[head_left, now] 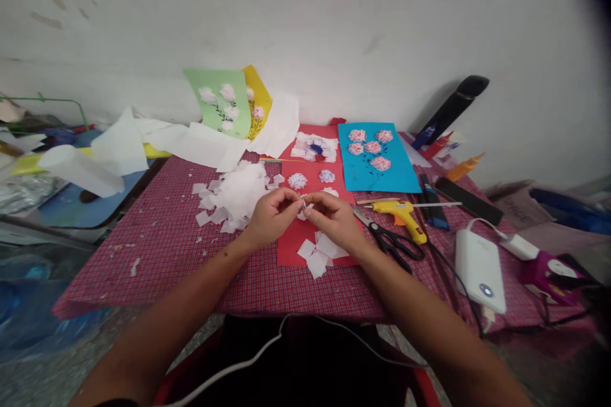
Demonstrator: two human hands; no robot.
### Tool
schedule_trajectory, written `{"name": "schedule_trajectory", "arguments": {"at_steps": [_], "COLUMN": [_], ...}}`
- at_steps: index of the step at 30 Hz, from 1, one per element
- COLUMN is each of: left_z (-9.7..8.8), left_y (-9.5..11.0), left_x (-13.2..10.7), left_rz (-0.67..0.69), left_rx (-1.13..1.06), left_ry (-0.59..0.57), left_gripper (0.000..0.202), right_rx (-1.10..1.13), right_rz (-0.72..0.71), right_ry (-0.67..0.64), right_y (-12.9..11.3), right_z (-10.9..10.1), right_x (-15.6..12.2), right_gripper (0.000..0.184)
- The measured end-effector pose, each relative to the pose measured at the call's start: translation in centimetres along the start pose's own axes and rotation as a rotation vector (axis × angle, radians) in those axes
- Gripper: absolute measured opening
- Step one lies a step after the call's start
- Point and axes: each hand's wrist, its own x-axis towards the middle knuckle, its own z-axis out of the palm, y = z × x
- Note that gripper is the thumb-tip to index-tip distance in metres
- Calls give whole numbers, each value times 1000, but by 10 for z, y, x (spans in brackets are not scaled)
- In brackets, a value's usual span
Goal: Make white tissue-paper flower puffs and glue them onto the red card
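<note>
My left hand [273, 215] and my right hand [335, 219] meet over a red paper sheet [291, 248]. Both pinch a small piece of white tissue paper [303, 206] between thumbs and forefingers. On the sheet beyond the fingers sit two speckled tissue flowers, a whiter one [297, 180] and a purplish one [327, 176]. Below my right hand lie several loose white paper squares [317, 257]. A big heap of white squares [238, 194] is left of my left hand.
Right of the sheet are black-handled scissors [394, 245], a yellow glue gun [401, 213] and a white power bank [480, 270]. A blue flower card [377, 159] lies behind; a green card [222, 102] leans on the wall. Stained tissue [314, 147] and a tissue roll [81, 170] lie further off.
</note>
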Motion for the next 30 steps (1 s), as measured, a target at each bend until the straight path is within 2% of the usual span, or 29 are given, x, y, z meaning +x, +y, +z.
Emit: {"name": "schedule_trajectory", "arguments": {"at_steps": [4,8,13,20,26,30], "left_z": [0,-2,-2,-2,-1,-1], "left_y": [-4,-6,-5,-1,-2,-1], "left_x": [0,0,2,2,2,2], "left_rz": [25,13,-21,-84,-63,-50], "left_rx": [75,52,-1,-73,-35,-11], "left_ry": [-32,-57,-46,-47,-47,-33], "left_gripper": [12,14,13,14,14,14], "right_rx": [-53,-83,-90,-8,0,58], "right_rz": [-11,-40,1,70,51,62], "right_ry": [27,68,87,70,63,1], "right_y": [1,3,0,-1,-4,-2], "right_z": [2,2,0,-1,-1,1], "right_x": [1,2,3,5,3,2], "right_gripper": [19,16,18,20,20,23]}}
